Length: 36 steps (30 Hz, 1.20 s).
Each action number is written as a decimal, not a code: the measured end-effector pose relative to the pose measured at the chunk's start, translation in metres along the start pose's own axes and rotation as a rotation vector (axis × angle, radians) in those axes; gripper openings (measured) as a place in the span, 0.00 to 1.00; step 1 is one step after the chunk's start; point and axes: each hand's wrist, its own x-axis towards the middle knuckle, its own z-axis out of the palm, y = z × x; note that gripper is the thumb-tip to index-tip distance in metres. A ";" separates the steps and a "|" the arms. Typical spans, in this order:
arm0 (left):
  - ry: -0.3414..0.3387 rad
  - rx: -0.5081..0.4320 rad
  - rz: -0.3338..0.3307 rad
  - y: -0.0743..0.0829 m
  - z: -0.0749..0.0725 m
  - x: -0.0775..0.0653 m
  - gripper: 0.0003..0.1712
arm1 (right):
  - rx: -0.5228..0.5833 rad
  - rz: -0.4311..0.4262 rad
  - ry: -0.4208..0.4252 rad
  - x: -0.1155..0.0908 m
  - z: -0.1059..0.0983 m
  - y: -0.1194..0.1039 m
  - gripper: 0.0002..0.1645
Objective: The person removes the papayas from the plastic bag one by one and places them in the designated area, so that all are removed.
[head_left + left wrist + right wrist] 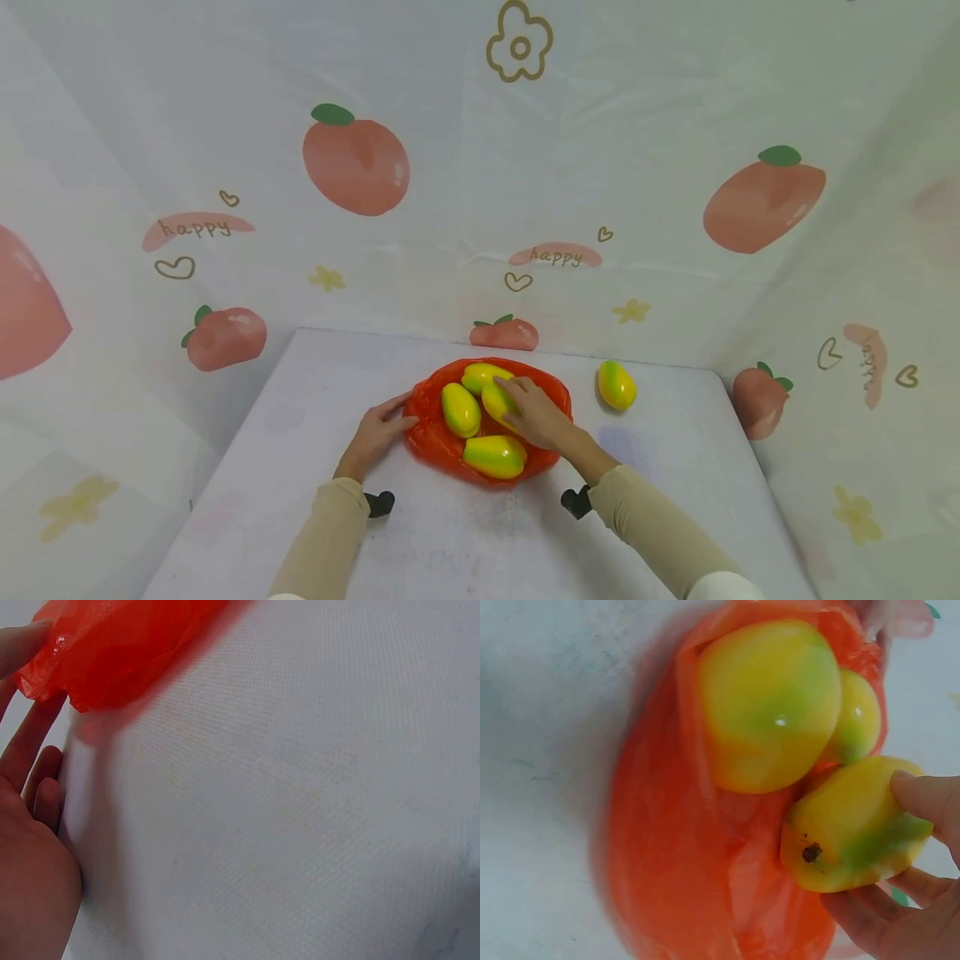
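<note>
A red plastic bag (442,457) lies with its mouth spread wide, and several glossy yellow-green papayas are in it. My right hand (534,414) reaches over the bag's right side and grips one papaya (855,829), thumb on one side and fingers on the other. In the right wrist view this papaya shows a dark spot at its end and overlaps the red bag. At the bag's left rim, my left hand (375,440) holds the plastic between thumb and fingers. One papaya (495,457) lies at the bag's near side, another (461,410) at its left, and another (483,377) at the back.
A separate papaya (617,385) lies on the white table (450,550), right of the bag and near the back edge. A white curtain (450,150) printed with fruit surrounds the table at the back and both sides.
</note>
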 end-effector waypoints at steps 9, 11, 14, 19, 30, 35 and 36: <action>0.000 -0.013 -0.029 0.003 0.001 -0.004 0.33 | 0.030 -0.018 0.067 -0.004 -0.009 0.001 0.42; 0.000 -0.008 -0.029 0.003 0.001 -0.004 0.33 | 0.038 -0.010 0.075 -0.006 -0.011 0.003 0.43; 0.003 -0.005 -0.035 0.003 0.001 -0.003 0.33 | 0.052 0.004 0.083 -0.008 -0.014 0.005 0.43; 0.005 0.007 -0.048 0.003 0.001 -0.003 0.34 | 0.071 0.027 0.096 -0.013 -0.020 0.008 0.43; 0.006 0.020 -0.030 0.000 0.000 -0.001 0.35 | 0.133 0.089 0.117 -0.022 -0.031 0.015 0.43; 0.000 0.008 -0.038 0.000 0.000 0.001 0.34 | 0.146 0.110 0.134 -0.028 -0.036 0.019 0.43; 0.002 0.005 -0.042 0.000 0.000 0.001 0.34 | 0.147 0.108 0.141 -0.030 -0.038 0.019 0.43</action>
